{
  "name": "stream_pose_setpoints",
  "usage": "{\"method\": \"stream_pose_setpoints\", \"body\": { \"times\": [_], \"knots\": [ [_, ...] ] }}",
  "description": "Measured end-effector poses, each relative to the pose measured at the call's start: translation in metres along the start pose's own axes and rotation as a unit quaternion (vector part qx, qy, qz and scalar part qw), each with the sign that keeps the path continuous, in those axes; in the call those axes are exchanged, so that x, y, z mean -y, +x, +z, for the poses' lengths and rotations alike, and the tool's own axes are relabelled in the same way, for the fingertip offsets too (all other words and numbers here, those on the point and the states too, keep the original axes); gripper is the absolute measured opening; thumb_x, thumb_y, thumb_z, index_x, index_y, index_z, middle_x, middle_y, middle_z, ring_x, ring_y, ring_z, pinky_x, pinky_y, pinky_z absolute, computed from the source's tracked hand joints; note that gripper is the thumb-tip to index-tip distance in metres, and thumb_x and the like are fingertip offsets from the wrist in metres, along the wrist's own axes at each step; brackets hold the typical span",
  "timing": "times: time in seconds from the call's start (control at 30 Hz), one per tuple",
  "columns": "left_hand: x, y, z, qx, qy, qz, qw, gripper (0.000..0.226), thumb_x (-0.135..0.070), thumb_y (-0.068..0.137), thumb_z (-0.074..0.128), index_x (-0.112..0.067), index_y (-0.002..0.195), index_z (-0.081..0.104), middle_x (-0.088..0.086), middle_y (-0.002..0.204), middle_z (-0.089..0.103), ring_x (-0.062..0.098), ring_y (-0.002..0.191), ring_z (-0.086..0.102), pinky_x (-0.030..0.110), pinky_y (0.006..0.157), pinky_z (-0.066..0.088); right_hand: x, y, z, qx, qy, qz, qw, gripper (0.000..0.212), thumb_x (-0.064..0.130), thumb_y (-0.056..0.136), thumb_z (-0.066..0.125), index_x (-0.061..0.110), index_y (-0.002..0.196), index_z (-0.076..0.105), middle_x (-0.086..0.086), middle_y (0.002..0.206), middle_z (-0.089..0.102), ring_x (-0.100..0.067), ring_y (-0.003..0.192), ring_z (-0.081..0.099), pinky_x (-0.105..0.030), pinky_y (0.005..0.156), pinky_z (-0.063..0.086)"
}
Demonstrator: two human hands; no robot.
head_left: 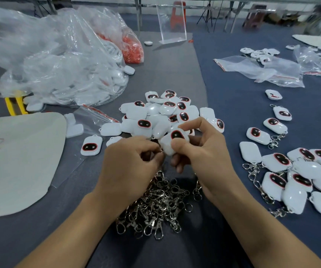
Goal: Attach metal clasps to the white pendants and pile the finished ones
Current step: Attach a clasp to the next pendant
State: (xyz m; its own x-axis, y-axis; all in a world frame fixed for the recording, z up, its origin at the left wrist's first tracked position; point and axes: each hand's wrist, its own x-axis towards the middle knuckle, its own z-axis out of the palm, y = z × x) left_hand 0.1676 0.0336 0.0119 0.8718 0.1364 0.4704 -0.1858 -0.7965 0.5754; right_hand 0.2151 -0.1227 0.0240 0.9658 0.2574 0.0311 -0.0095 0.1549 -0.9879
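Cloth in two shades covers the table [175, 70]: grey across the left and middle of the frame, and a dark blue cloth [233, 97] on the right, their seam running up the middle.

Just below the centre, the right hand [204, 151] grips a white pendant [172, 141] between thumb and curled fingers, with its dark, red-rimmed face up. The left hand [128, 163] has its fingers curled tight and its fingertips pinch at the pendant's lower left corner. Whether a clasp lies between them cannot be told.

Under both wrists lies a heap of metal clasps [155, 206]. Just above the hands is a pile of bare pendants [161, 113]. At the right edge, on the blue cloth, lies a pile of finished pendants [301, 175] with clasps trailing from them.

In the upper left sits a large clear plastic bag [63, 74] full of white pieces. Behind it is a bag of orange parts [131, 47], and a yellow tool [14, 105] pokes out beneath. A beige sheet [20, 161] fills the left edge.

In the upper right are flat zip bags [262, 70] with red seals, and more pendants beyond them.

At the top centre stands a clear acrylic stand [172, 22]. Past the table edge are a red stool [178, 14], metal table legs and thin black tripod legs [207, 14], all on a grey floor.
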Motion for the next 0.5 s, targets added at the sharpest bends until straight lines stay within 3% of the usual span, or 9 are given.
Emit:
{"method": "stream_pose_setpoints", "body": {
  "times": [0.1,0.27,0.33,0.4,0.5],
  "knots": [
    [-0.0005,0.0036,0.0003,-0.022,-0.167,-0.095,0.981,0.015,-0.029,0.071,0.084,-0.042,0.075,0.077,-0.024,0.072,0.071,-0.003,0.066,0.065,0.009,0.062,0.047,0.0048,0.0029,-0.0038,0.007,0.096,0.083,0.992,0.02,-0.008,0.091,0.062,0.011,0.095,0.061,-0.01,0.064,0.068,-0.019,0.047,0.06,-0.026,0.041,0.046],
    [-0.0077,0.0096,0.0075,0.026,-0.351,-0.189,0.917,0.012,-0.029,0.068,0.082,-0.036,0.077,0.081,-0.005,0.079,0.078,0.01,0.077,0.072,0.031,0.076,0.059,0.0073,0.0054,-0.0089,-0.008,0.154,0.13,0.979,0.013,-0.005,0.092,0.062,0.008,0.096,0.062,-0.01,0.061,0.066,-0.016,0.045,0.059,-0.023,0.04,0.045],
    [-0.0083,0.0097,0.0088,0.03,-0.346,-0.186,0.919,0.016,-0.027,0.071,0.084,-0.042,0.077,0.08,-0.007,0.08,0.078,0.01,0.079,0.073,0.034,0.08,0.06,0.0067,0.004,-0.0078,-0.009,0.162,0.125,0.979,0.014,-0.005,0.092,0.062,0.007,0.098,0.061,-0.01,0.061,0.066,-0.016,0.045,0.059,-0.022,0.039,0.045],
    [-0.0046,0.0086,0.0084,0.024,-0.284,-0.143,0.948,0.028,-0.023,0.078,0.083,-0.05,0.079,0.078,-0.014,0.079,0.077,0.011,0.08,0.074,0.03,0.079,0.061,0.0053,0.0026,-0.0063,-0.018,0.152,0.104,0.983,0.016,-0.006,0.092,0.063,0.008,0.099,0.06,-0.011,0.062,0.067,-0.017,0.045,0.06,-0.023,0.039,0.045],
    [-0.0038,0.0067,0.0066,0.023,-0.135,-0.054,0.989,0.014,-0.027,0.081,0.078,-0.04,0.085,0.08,-0.018,0.07,0.071,0.006,0.067,0.065,0.017,0.06,0.048,0.0004,-0.0008,-0.0054,-0.029,0.059,0.004,0.998,0.022,-0.005,0.088,0.068,0.012,0.098,0.058,-0.009,0.065,0.069,-0.022,0.047,0.06,-0.029,0.041,0.046]
  ]
}}
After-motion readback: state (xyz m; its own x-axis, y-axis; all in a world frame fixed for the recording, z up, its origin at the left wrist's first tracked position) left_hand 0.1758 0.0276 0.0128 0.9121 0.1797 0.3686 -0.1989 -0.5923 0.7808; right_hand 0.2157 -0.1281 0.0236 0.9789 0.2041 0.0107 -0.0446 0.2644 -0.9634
